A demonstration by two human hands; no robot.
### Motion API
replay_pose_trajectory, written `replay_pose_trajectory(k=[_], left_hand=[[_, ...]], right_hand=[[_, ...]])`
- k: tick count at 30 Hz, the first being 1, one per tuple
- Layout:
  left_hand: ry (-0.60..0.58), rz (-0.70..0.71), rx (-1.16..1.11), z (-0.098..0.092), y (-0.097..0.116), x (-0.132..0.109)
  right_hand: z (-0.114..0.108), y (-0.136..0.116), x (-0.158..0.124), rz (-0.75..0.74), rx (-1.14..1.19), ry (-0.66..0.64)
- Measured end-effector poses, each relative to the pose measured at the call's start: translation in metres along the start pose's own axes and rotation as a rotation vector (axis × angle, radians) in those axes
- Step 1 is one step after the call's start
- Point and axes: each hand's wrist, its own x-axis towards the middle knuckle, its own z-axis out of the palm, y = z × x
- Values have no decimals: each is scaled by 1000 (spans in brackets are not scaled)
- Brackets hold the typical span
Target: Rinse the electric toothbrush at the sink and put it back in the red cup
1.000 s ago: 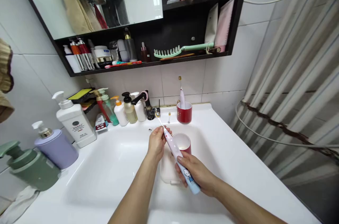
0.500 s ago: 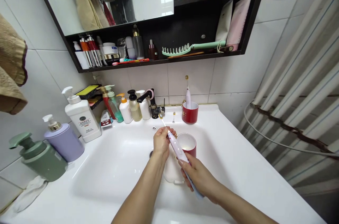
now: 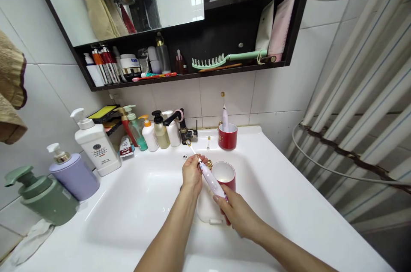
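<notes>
Over the white sink [image 3: 135,203] I hold a pink and white electric toothbrush [image 3: 210,180]. My right hand [image 3: 239,214] is wrapped round its lower handle. My left hand [image 3: 192,173] pinches the top of the handle near the thin neck, whose small head [image 3: 188,143] points toward the black tap [image 3: 181,126]. A red cup [image 3: 224,175] stands just right of the toothbrush, touching a white soap box [image 3: 207,207] beneath my hands.
A second red cup [image 3: 227,136] with a toothbrush stands at the back rim. Pump bottles line the left side: green [image 3: 41,195], lilac [image 3: 72,173], white [image 3: 94,145], plus several small ones by the tap. A dark shelf [image 3: 180,76] holds toiletries and a green comb [image 3: 224,60]. A curtain [image 3: 362,92] hangs right.
My right hand has turned on the handle so the blue lower end is now hidden, and the brush head has dropped a little toward the basin. The camera shifted slightly.
</notes>
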Motion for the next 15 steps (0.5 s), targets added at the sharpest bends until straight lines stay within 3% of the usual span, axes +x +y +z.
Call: replay_pose_trajectory(k=[4, 8, 12, 15], left_hand=[[20, 7, -6, -2, -1, 2], [30, 10, -9, -3, -2, 3], [49, 6, -3, -3, -4, 5], [43, 11, 3, -5, -5, 7]], right_hand=[[-1, -1, 0, 91, 150, -140], [-1, 0, 1, 33, 11, -38], [-1, 1, 1, 80, 98, -121], [-3, 2, 0, 60, 35, -83]])
